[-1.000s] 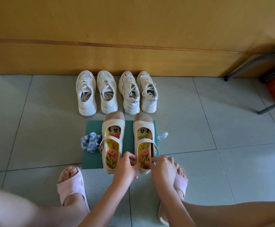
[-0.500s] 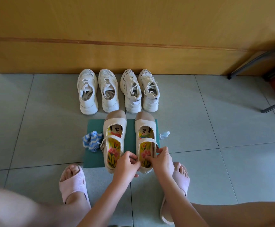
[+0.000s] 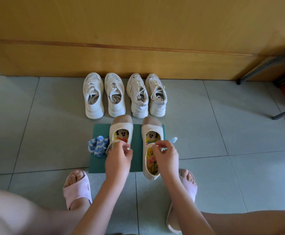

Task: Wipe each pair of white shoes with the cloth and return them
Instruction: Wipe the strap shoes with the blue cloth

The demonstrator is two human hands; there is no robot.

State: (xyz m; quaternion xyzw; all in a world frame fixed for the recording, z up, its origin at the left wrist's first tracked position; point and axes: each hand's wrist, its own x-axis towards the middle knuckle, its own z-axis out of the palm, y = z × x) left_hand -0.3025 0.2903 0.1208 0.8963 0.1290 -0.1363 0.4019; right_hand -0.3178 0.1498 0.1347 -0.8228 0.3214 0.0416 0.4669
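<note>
Green mat (image 3: 99, 133); small bottle (image 3: 173, 139); pink slippers (image 3: 77, 189).

Fuzzy striped cloth (image 3: 97, 147), matt green mat (image 3: 99, 133), smooth glossy floor tiles (image 3: 223, 133), wooden wall panel (image 3: 138, 31).

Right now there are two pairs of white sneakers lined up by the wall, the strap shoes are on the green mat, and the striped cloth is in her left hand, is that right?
Not quite. The head view shows the striped cloth lying at the green mat's left edge, not held. The left hand is at the left strap shoe beside it. The two pairs of white sneakers do stand by the wall.
</note>
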